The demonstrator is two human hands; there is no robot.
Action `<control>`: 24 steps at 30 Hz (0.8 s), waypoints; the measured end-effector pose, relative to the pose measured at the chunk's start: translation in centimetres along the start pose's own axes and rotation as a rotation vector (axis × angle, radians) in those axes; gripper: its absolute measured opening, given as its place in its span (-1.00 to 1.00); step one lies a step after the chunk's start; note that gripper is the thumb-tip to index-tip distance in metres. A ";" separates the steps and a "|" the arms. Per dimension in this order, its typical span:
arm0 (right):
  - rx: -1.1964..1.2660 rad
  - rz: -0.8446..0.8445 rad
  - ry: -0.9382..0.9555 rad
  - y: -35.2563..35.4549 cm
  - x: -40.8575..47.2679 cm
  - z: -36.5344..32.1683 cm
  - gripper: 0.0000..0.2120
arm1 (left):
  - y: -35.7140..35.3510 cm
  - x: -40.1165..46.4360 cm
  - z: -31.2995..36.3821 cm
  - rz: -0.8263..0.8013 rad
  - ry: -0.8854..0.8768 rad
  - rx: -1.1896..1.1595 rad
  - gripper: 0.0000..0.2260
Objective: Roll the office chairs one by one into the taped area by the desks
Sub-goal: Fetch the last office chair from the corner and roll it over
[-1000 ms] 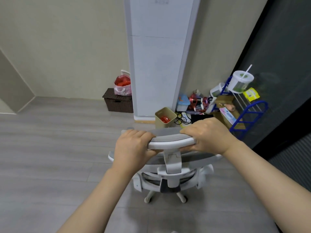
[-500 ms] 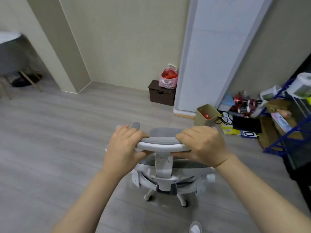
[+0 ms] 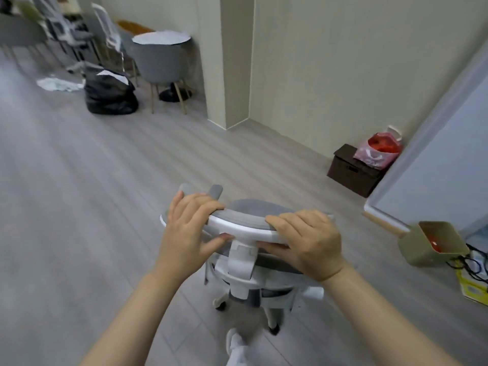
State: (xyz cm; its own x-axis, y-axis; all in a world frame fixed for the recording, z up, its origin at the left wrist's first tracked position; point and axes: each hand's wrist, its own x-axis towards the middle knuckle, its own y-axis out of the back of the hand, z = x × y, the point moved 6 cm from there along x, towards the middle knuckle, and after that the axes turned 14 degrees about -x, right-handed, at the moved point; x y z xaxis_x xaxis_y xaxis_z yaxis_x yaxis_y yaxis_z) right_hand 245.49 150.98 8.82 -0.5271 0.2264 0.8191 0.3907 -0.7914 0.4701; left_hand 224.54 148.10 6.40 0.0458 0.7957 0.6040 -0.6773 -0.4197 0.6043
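Headrest (image 3: 244, 224) of the office chair (image 3: 253, 276) runs crosswise between my left hand (image 3: 188, 233) and right hand (image 3: 309, 243), both gripping its ends.

Both forearms reach forward, bare. The left hand (image 3: 188, 228) and right hand (image 3: 307, 240) each grip the headrest (image 3: 244, 224), fingers curled over, thumbs beneath.

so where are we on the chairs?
Done: nothing visibly parked; no taped area or desks in view. In hand: left hand and right hand both grip the headrest of one white office chair on open floor. Left: roll it in, then the rest; more chairs stand far left.
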 end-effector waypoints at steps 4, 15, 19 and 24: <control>0.070 0.067 -0.008 -5.6 4.0 -3.6 -0.66 | 4.0 -0.6 -5.6 0.132 0.052 0.080 -0.59; 0.445 0.089 -0.014 -22.3 15.9 -16.4 -0.57 | 15.7 -1.2 -20.3 0.404 0.241 0.234 -0.62; 0.561 0.114 0.060 -27.6 21.4 -21.8 -0.58 | 20.5 -1.4 -25.4 0.489 0.317 0.322 -0.61; 0.698 0.123 0.151 -33.4 28.2 -29.5 -0.60 | 26.8 -2.2 -32.4 0.552 0.389 0.455 -0.60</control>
State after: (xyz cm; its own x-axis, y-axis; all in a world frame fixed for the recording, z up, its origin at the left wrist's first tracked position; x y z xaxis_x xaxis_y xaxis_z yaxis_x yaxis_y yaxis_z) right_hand 195.33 167.08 6.47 -0.5275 0.0382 0.8487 0.8179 -0.2471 0.5195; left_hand 182.44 149.24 4.41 -0.5224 0.4819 0.7035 -0.1594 -0.8656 0.4747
